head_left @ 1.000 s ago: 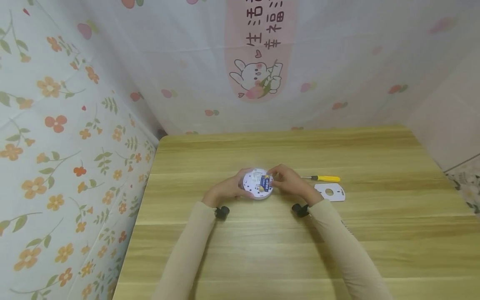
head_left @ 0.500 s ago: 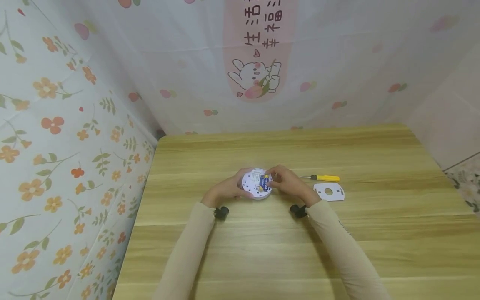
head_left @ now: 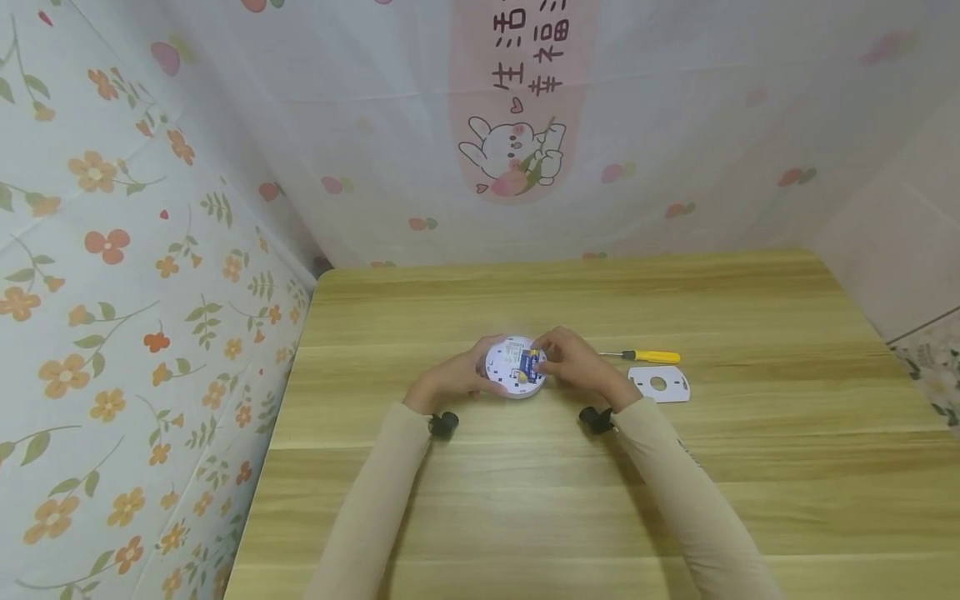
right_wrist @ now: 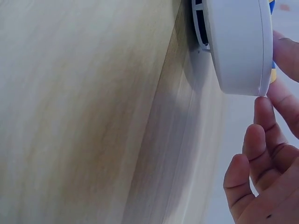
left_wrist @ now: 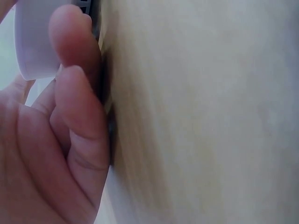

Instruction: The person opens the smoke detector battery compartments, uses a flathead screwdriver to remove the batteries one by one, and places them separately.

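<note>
A round white smoke detector (head_left: 498,363) lies back side up near the middle of the table. My left hand (head_left: 459,372) grips its left rim between thumb and fingers. Blue and yellow batteries (head_left: 528,365) show at the right part of the detector's back. There my right hand (head_left: 576,362) pinches a battery with thumb and forefinger. In the right wrist view, the detector's side wall (right_wrist: 240,51) faces me and a sliver of battery (right_wrist: 273,75) shows by the fingertips. Little of the detector (left_wrist: 37,42) appears in the left wrist view, behind the fingers (left_wrist: 79,105).
To the right lie a yellow-handled screwdriver (head_left: 651,357) and a white mounting plate (head_left: 677,386) with a round hole. The wooden table (head_left: 525,492) meets a printed cloth (head_left: 375,167) at the back and a floral cloth (head_left: 112,333) at the left.
Both hands stay at the detector with almost no movement. The whole head view shifts very slightly.
</note>
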`<state>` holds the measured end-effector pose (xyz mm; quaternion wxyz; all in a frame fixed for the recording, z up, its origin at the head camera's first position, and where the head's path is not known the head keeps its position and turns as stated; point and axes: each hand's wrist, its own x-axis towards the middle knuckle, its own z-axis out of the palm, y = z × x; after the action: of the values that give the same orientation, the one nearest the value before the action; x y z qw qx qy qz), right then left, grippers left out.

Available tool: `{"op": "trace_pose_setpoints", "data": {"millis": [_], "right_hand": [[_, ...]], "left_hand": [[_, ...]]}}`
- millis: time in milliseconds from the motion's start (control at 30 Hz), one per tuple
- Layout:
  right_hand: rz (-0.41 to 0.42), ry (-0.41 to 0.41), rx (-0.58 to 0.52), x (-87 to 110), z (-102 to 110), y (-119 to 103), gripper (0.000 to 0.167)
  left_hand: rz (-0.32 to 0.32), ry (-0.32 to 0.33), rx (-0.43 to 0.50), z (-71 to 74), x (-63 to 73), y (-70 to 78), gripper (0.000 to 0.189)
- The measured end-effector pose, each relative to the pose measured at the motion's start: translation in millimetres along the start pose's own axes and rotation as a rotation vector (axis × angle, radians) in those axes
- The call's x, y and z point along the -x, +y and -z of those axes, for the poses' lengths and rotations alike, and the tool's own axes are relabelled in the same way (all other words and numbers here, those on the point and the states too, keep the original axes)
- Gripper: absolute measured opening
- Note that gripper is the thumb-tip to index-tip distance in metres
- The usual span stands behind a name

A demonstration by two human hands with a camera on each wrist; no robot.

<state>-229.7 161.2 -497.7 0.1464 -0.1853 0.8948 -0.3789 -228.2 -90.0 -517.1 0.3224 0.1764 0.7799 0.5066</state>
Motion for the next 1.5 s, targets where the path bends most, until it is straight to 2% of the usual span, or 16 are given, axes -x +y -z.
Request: {"op": "trace_pose_setpoints", "data": {"millis": [433, 1100, 1500], "right_hand": [[0.006, 0.003, -0.015, -0.7, 1.7, -1.4, 0.034], [0.0, 0.0, -0.158, -0.6, 3.4, 1.0, 0.025], [-0.043, 0.017, -0.181, -0.2, 4.2, 1.4, 0.021]], "left_hand": [[0.002, -0.005, -0.018, 0.6, 0.5, 2.7, 0.094], [-0.01, -0.002, -0.015, -0.4, 0.6, -0.1, 0.097], [-0.016, 0.008, -0.004, -0.5, 0.9, -0.9, 0.094]]}}
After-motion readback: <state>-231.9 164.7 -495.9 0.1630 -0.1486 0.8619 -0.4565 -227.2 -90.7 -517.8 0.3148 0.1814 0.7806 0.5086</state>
